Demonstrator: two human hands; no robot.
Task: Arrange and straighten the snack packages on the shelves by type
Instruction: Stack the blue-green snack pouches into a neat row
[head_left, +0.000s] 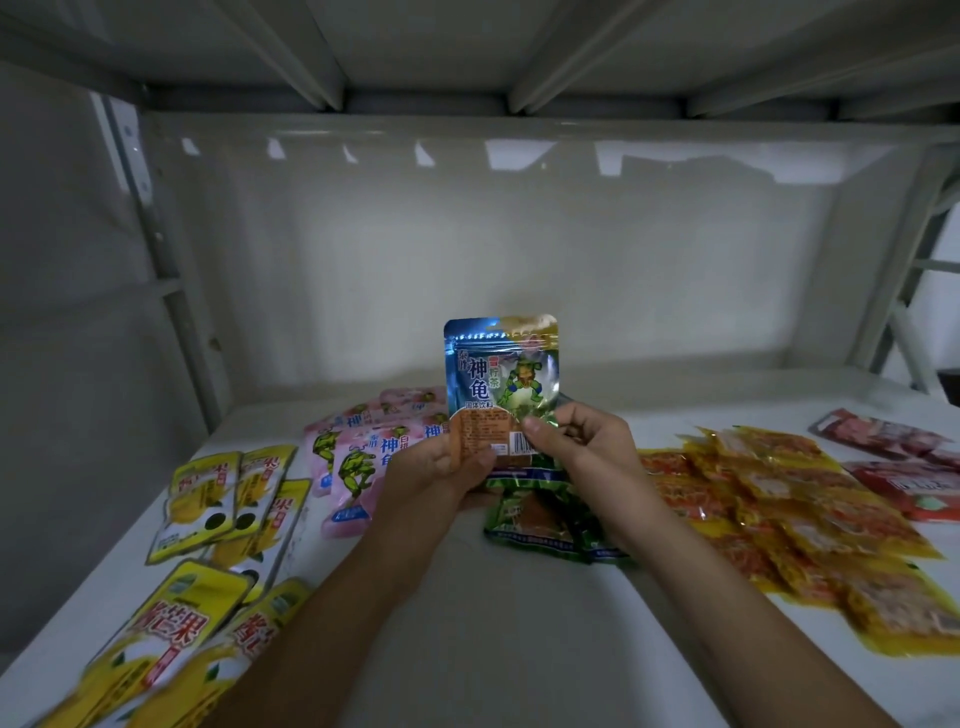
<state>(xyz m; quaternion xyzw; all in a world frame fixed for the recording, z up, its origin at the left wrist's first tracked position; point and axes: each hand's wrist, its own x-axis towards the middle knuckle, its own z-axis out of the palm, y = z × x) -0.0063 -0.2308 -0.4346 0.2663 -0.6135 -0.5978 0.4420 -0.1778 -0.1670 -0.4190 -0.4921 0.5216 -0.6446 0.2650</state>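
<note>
1. While both hands meet at the centre of the frame, the blue packet (501, 384) stands upright between them, its long axis running straight up the picture, clear of the shelf (467, 623) below.
2. The left hand (441, 467) grips the packet's lower left corner, thumb curled over the front; the right hand (576, 441) pinches the lower right edge between thumb and fingers. Both are equally near, so either could carry it.
3. More foil shows behind the packet in the right hand's grip, green, but I cannot tell how many packets are stacked there.
4. Directly below the hands, lower centre, lie the green packets (540, 525), the nearest pile.
5. Just left of centre sit the pink packets (358, 462), overlapping and tilted.
6. Lower left, the yellow packets (223, 499) lie fanned and skewed.
7. Right of the frame, the orange packets (779, 499) spread in a loose row, with red packets (904, 462) beyond at the far right.
8. My read: no blue pile shows yet, and the bare shelf behind the hands, upper centre, looks the unobstructed spot for setting it down.
</note>
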